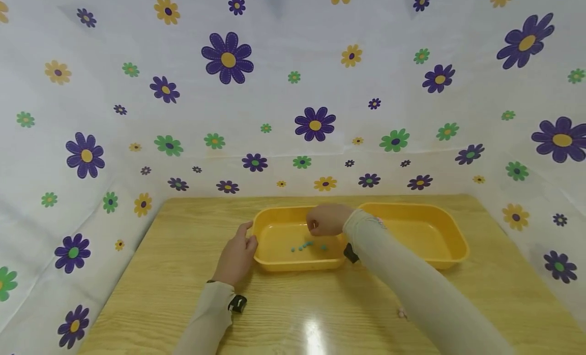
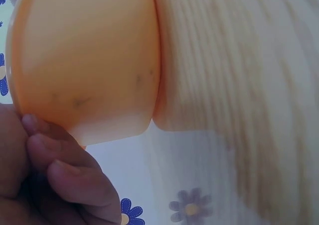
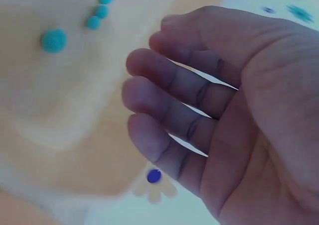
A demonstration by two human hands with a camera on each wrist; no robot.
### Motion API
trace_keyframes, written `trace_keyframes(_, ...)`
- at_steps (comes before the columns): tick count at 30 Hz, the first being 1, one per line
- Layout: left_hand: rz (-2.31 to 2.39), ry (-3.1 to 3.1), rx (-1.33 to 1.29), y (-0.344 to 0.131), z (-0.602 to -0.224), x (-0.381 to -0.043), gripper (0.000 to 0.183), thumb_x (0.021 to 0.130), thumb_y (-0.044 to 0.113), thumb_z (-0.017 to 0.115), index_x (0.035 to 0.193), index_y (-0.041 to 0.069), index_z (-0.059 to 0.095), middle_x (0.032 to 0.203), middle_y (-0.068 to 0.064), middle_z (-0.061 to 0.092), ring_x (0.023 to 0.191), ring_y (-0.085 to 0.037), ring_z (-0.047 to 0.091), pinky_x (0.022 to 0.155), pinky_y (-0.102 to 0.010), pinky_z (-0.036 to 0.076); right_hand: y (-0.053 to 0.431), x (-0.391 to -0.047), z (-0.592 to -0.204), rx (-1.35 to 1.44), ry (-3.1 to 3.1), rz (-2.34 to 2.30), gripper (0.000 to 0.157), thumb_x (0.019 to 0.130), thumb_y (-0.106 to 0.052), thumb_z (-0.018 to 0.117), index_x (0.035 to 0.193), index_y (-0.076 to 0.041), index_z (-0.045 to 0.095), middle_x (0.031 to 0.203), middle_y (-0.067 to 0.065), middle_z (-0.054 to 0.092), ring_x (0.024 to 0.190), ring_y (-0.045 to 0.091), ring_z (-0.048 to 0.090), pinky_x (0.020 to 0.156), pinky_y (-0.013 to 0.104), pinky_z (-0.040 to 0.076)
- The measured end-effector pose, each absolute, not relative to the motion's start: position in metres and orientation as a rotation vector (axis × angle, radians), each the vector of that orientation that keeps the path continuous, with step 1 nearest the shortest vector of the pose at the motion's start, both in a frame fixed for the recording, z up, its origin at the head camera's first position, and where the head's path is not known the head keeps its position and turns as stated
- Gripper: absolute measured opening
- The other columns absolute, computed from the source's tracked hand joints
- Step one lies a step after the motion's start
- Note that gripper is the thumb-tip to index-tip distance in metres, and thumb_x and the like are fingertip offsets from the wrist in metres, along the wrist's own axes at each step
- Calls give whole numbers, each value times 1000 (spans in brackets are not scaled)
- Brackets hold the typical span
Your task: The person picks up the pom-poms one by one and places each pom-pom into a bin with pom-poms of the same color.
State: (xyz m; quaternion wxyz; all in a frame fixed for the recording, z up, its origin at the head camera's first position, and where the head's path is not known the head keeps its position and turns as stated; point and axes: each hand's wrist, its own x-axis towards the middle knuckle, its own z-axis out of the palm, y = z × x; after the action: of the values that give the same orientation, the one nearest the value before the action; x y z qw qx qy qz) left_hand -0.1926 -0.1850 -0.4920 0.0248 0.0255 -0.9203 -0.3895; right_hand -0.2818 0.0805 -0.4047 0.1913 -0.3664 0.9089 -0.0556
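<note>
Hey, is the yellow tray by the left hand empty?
Not empty: the head view shows small teal beads lying on the floor of that tray.

Head: high, forward-down, wide across table (image 1: pixel 279 314). Left wrist: close, yellow tray (image 2: pixel 89 51). Right wrist: close, beads (image 3: pixel 54 41) shared with head.

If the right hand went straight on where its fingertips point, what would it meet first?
Probably the floor of the left yellow tray, beneath the right hand, near the teal beads; depth is unclear.
</note>
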Motion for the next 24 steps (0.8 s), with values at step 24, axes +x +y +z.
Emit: trace_keyframes(24, -1148, -2881, 65, -186, -486, -190, 49, 110, 23, 43, 156, 7, 39, 99, -9, 69, 76, -18, 57, 72, -36, 49, 177, -168, -419, -968, 3298, -849, 8, 93, -7, 69, 96, -15, 70, 90, -6, 65, 79, 15, 61, 69, 31, 53)
